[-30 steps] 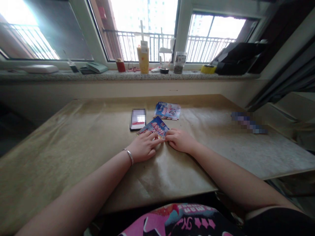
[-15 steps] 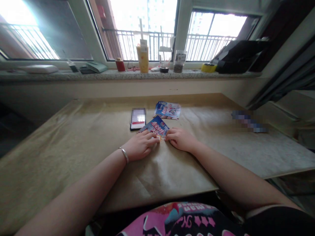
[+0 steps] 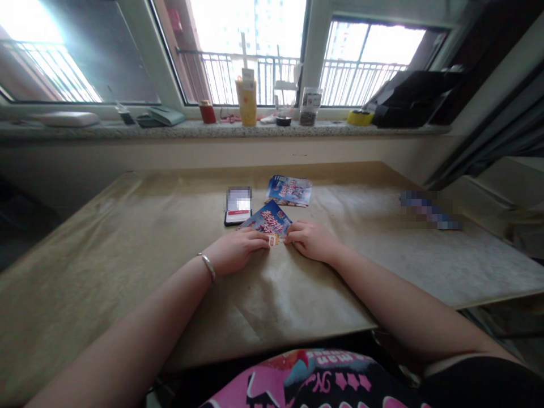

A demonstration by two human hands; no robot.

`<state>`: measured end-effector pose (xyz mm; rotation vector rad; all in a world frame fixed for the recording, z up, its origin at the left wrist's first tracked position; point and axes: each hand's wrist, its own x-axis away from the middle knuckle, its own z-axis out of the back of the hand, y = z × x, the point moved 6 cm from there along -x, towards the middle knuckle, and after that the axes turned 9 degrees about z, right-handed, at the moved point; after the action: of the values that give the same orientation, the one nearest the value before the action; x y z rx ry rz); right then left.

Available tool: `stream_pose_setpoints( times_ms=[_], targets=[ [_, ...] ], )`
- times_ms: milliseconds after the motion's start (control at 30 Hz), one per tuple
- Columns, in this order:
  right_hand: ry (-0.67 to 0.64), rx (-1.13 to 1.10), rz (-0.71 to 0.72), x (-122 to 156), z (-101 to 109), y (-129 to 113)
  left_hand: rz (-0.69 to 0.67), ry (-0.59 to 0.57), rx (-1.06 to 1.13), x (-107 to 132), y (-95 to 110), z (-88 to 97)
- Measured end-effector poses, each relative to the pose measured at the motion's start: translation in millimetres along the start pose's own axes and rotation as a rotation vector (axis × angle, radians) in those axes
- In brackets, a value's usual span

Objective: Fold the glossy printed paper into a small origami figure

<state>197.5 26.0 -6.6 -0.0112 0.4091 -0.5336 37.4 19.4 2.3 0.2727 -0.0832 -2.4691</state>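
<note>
At the left of the frame, bare tabletop [image 3: 140, 243] runs toward the lower left corner; left of centre, a silver bracelet [image 3: 207, 267] circles the wrist of the left hand [image 3: 233, 249], which lies palm down with its fingers over the lower left part of a blue printed sheet [image 3: 267, 216]; its thumb is hidden, so I cannot tell whether it pinches the paper or only presses on it. Just above that hand, a phone [image 3: 238, 215] lies flat, its screen partly blurred, close beside the sheet's left edge.

At the centre, the sheet lies slantwise on the table, one corner pointing up the frame; it is out on its own in front of the person, and work on it looks to be under way rather than finished; whether it has a crease in it cannot be told. Above it, slightly right of centre, a stack of similar leaflets [image 3: 289, 190] lies loosely fanned, with neither hand on it; whether those are done or waiting does not show.

Right of centre, the right hand [image 3: 314, 242] has its fingers bent over the sheet's lower right edge; a firm hold cannot be made out. At the far right, a blurred bluish strip [image 3: 429, 209] lies well apart.
</note>
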Motion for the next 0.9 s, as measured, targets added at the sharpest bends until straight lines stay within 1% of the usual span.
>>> stream_pose_setpoints(
  times_ms=[400, 600, 900],
  targets=[
    [0.016, -0.003, 0.009, 0.5, -1.7, 1.6, 0.035, -0.040, 0.027, 3.0, -6.0, 2.9],
    [0.008, -0.004, -0.003, 0.5, -1.1, 1.5, 0.053, -0.032, 0.003, 6.4, -9.8, 3.5],
    [0.020, -0.015, 0.001, 0.3, -1.3, 1.8, 0.075, -0.078, -0.015, 6.6, -10.9, 8.0]
  ],
)
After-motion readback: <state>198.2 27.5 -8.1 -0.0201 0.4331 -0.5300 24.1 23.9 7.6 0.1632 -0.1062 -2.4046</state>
